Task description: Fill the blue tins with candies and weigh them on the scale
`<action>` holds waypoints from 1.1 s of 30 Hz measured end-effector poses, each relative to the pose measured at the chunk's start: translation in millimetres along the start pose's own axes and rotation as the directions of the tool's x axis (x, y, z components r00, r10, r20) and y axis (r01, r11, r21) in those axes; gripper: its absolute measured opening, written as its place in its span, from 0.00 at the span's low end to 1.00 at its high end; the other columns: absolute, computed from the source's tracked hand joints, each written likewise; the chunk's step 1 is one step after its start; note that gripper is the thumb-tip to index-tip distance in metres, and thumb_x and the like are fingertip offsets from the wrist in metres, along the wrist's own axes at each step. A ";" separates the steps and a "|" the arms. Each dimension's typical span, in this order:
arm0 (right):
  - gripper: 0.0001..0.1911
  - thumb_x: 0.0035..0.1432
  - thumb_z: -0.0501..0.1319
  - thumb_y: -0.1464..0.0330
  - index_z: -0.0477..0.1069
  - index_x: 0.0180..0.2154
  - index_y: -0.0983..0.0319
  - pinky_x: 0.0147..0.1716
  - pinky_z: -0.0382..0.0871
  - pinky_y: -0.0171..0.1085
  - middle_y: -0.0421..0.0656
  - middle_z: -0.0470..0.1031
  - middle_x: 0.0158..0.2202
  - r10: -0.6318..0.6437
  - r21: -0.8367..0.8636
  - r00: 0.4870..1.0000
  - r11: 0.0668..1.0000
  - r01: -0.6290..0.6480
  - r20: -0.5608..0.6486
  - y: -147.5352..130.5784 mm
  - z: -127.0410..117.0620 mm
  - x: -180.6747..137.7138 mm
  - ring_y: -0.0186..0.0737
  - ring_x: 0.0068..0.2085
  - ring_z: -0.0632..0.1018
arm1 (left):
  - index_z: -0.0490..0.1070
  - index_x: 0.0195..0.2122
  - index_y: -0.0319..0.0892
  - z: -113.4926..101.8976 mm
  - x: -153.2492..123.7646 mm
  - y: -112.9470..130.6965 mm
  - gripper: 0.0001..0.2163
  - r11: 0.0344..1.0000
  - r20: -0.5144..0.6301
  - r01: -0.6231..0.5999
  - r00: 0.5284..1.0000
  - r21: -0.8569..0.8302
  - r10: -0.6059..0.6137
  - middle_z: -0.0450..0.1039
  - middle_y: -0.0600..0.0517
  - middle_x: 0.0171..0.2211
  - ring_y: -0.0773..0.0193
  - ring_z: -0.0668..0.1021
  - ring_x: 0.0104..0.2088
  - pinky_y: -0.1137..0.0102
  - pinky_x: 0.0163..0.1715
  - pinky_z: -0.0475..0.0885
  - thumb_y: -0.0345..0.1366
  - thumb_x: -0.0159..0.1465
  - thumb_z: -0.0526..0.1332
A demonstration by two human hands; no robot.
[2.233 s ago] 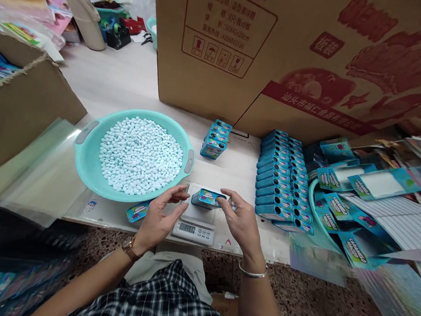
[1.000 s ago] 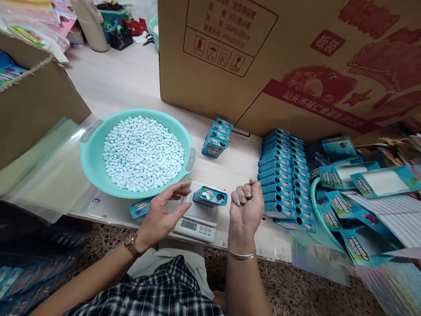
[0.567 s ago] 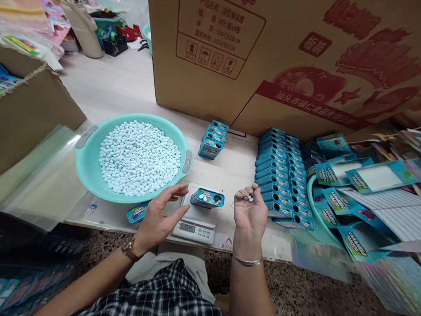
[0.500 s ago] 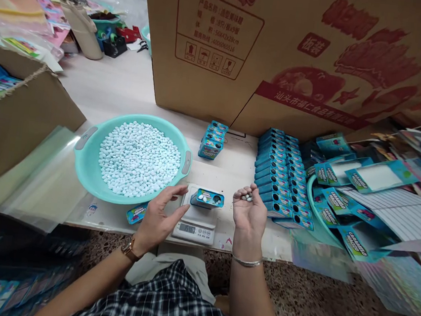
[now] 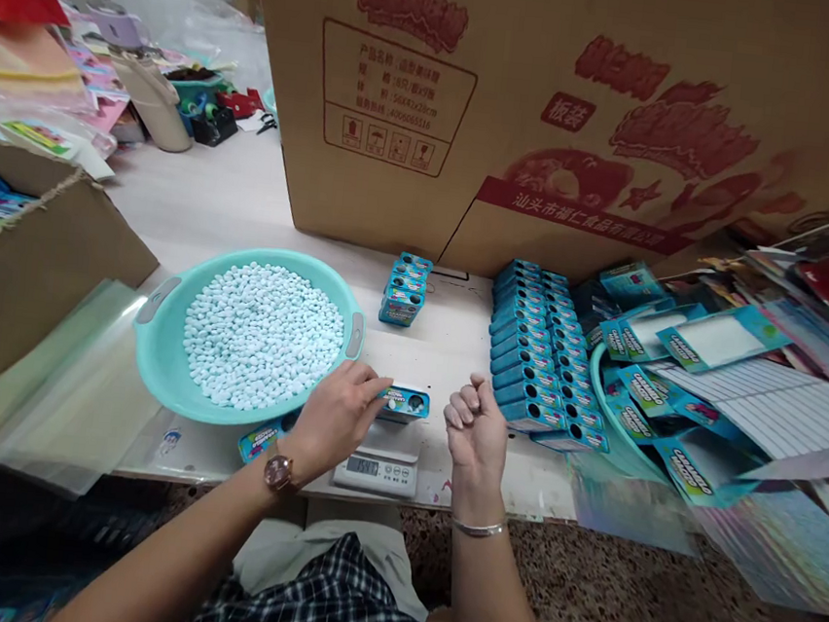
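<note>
Leaning in over the table (image 5: 217, 184), I see the person's left hand (image 5: 338, 413) reach across to a small blue box (image 5: 406, 405) on a white scale (image 5: 375, 474). Its thumb and fingertips draw close together at the box's left end; I cannot tell whether they grip it or merely touch it. A dark round opening shows near the right end of the box's top, and the scale's display is lit, in front of the box.

The right hand (image 5: 476, 434) is held palm up just right of the scale, its fingers curled into a loose fist. From where I stand I cannot tell what, if anything, lies inside it. A watch (image 5: 278, 472) circles the left wrist and a silver bangle (image 5: 477, 529) the right.

Left of the scale sits a turquoise basin (image 5: 160, 365) with pale candies (image 5: 257, 340) heaped in it. Another blue box (image 5: 255, 442) lies by its near edge, partly behind the left wrist.

Behind the scale, a short row of boxes (image 5: 402, 295) stands near a big printed carton (image 5: 371, 194). Beyond the right hand, two long rows of boxes (image 5: 527, 361) stand packed side by side, and next to them a second basin (image 5: 606, 417) overflows with printed card sleeves (image 5: 697, 467).
</note>
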State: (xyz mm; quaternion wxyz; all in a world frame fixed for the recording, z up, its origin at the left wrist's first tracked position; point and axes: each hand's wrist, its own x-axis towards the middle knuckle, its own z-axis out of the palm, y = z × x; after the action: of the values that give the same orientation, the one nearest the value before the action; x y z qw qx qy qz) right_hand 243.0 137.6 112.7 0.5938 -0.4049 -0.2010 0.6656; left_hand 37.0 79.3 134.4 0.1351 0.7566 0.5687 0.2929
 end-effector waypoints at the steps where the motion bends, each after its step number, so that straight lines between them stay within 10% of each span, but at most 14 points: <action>1: 0.11 0.55 0.65 0.60 0.68 0.34 0.60 0.14 0.46 0.27 0.29 0.50 0.20 0.006 -0.037 1.000 0.999 -0.006 0.008 3.0 -1.6 -1.4 0.25 0.17 0.51 | 0.76 0.47 0.45 1.7 5.0 0.4 0.11 1.000 0.040 -0.014 0.999 0.019 0.013 0.73 0.47 0.36 0.56 0.72 0.39 0.61 0.41 0.70 0.35 0.68 0.55; 18: 0.17 0.55 0.65 0.55 0.71 0.37 0.62 0.15 0.41 0.26 0.30 0.53 0.20 0.159 -0.156 0.979 0.978 -0.139 0.128 35.1 -7.6 -16.6 0.24 0.18 0.49 | 0.76 0.41 0.42 29.9 50.2 25.0 0.08 0.993 0.208 -0.053 0.975 -0.108 0.075 0.77 0.48 0.36 0.56 0.76 0.41 0.63 0.43 0.71 0.29 0.63 0.60; 25: 0.17 0.54 0.67 0.58 0.73 0.41 0.62 0.15 0.44 0.25 0.31 0.55 0.21 0.140 -0.105 0.987 0.986 -0.132 0.074 25.4 -30.7 -11.6 0.23 0.18 0.52 | 0.75 0.43 0.43 -27.1 56.7 -1.0 0.09 0.939 -0.119 0.101 0.982 -0.328 -0.147 0.78 0.50 0.40 0.64 0.77 0.36 0.69 0.39 0.72 0.39 0.66 0.59; 33: 0.17 0.48 0.72 0.61 0.74 0.38 0.63 0.13 0.47 0.24 0.30 0.54 0.19 0.132 0.006 0.991 0.991 -0.132 -0.026 11.4 -58.6 -3.6 0.22 0.17 0.53 | 0.71 0.50 0.42 -38.2 37.0 -9.9 0.13 0.992 0.004 0.047 0.999 -0.117 -0.047 0.75 0.48 0.43 0.60 0.76 0.43 0.62 0.47 0.71 0.39 0.66 0.60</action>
State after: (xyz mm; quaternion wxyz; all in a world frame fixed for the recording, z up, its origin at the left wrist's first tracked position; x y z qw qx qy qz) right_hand 281.2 119.2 70.6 0.5520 -0.4248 -0.1647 0.6983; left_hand 13.1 112.3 170.0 0.1866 0.7340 0.5682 0.3219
